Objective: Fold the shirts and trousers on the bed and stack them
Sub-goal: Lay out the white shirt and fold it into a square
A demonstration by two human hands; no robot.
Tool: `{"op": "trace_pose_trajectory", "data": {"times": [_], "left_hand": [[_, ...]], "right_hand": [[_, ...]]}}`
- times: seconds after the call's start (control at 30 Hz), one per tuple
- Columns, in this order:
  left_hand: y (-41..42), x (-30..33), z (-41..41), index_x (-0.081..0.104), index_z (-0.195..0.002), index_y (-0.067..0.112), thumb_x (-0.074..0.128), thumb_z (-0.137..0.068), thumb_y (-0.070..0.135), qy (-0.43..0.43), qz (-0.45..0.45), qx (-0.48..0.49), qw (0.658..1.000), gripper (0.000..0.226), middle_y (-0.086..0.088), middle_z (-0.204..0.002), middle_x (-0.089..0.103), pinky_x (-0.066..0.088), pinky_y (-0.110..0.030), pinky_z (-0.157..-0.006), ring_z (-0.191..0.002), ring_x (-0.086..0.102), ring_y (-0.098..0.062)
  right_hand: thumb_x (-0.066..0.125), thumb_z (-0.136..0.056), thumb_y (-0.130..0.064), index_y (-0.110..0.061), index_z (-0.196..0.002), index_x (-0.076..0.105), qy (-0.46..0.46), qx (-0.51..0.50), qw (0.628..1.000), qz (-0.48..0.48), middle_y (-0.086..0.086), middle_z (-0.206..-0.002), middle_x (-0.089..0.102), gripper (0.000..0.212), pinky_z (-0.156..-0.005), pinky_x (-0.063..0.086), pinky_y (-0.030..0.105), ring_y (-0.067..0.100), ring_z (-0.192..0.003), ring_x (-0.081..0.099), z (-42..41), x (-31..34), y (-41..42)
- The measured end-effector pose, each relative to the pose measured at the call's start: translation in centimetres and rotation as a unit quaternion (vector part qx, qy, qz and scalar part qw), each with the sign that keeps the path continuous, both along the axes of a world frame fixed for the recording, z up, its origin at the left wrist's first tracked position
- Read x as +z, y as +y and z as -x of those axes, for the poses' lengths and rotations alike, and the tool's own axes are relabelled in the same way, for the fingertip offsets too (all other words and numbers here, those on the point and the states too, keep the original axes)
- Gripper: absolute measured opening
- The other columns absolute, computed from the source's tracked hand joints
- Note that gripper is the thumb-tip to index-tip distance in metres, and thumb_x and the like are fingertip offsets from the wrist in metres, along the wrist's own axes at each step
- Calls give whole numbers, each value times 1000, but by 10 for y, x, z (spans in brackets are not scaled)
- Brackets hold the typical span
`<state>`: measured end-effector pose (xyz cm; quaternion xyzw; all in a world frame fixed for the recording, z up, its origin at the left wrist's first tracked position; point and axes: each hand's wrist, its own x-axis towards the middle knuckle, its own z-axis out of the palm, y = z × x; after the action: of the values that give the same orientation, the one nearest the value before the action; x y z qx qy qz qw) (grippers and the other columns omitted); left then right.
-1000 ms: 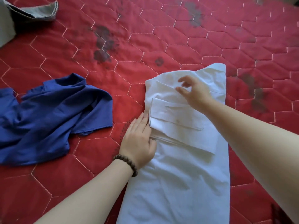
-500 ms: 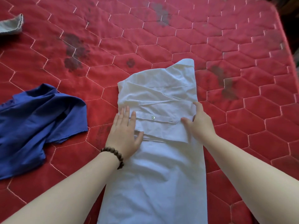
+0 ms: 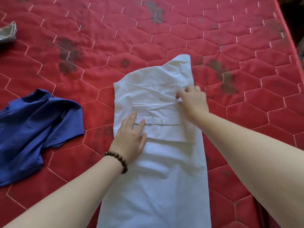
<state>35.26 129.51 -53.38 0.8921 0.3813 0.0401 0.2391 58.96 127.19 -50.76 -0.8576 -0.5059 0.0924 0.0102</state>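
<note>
While the left hand (image 3: 130,137) lies flat, fingers straight, pinning the white shirt (image 3: 158,145) on the red quilted bed (image 3: 213,30), the right hand (image 3: 191,100) pinches a folded-in sleeve crease, apparently to tidy it.

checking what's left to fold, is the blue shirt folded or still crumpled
Crumpled: the blue shirt lies bunched and creased on the bed, untouched by either hand.
</note>
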Motion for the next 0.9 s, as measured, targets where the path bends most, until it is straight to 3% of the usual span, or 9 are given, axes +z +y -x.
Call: {"op": "trace_pose_trajectory", "data": {"times": [0.13,0.2,0.3,0.43,0.57,0.67,0.83,0.9], "left_hand": [[4,0,-9,57,-131,5,64,-84,21,36,-135,-10,990,50,-22,-147,39,34,-52,-107,-135,39,-39],[12,-4,-20,39,-145,13,50,-92,29,62,-147,-54,986,56,-13,-158,22,16,-52,-116,-146,18,-33],[27,-21,-28,-1,-153,26,15,-98,48,185,-124,-65,973,62,-2,-162,-10,-7,-50,-118,-147,-14,-28],[21,-36,-26,-6,-151,37,10,-94,56,156,-116,-13,981,63,-4,-161,-10,-6,-51,-118,-147,-12,-32],[15,-39,-32,-9,-149,43,7,-90,59,164,-134,34,977,63,-11,-161,-11,-2,-63,-113,-144,-10,-44],[14,-41,-33,-15,-146,46,4,-88,61,184,-134,47,972,63,-16,-159,-16,-3,-69,-109,-142,-12,-48],[20,-31,-31,-17,-146,45,7,-86,68,174,-84,28,981,69,-16,-157,-22,-10,-65,-110,-144,-22,-36],[17,-28,-20,-23,-146,36,2,-86,68,186,-95,19,978,72,-16,-158,-19,-9,-62,-113,-145,-21,-30]], "right_hand": [[59,-84,-6,-7,-115,62,8,59,988,-143,17,-130,52,31,-104,30,45,38,-120,45,43,-4,-28],[52,-92,-13,-7,-134,52,78,121,986,-86,16,-148,40,42,-115,18,48,34,-138,32,66,-15,-36],[32,-103,-37,-21,-154,12,99,155,983,10,-5,-162,6,57,-119,-7,40,14,-149,-1,77,-38,-36],[24,-100,-54,-37,-152,2,17,153,988,31,-6,-161,-8,59,-117,-13,48,15,-149,-9,55,-54,-42],[22,-95,-61,-37,-152,5,9,36,999,17,-8,-161,-6,64,-118,-9,47,14,-148,-10,25,-59,-61],[13,-91,-66,-38,-152,4,3,41,999,16,-9,-161,-8,68,-119,-7,49,15,-148,-12,20,-60,-66],[2,-89,-68,-34,-152,-7,-30,54,995,80,-4,-161,-16,72,-117,-12,53,17,-147,-17,20,-50,-58],[8,-94,-61,-27,-154,-2,-69,42,993,82,3,-162,-11,69,-116,-13,54,22,-148,-11,28,-43,-58]]}}
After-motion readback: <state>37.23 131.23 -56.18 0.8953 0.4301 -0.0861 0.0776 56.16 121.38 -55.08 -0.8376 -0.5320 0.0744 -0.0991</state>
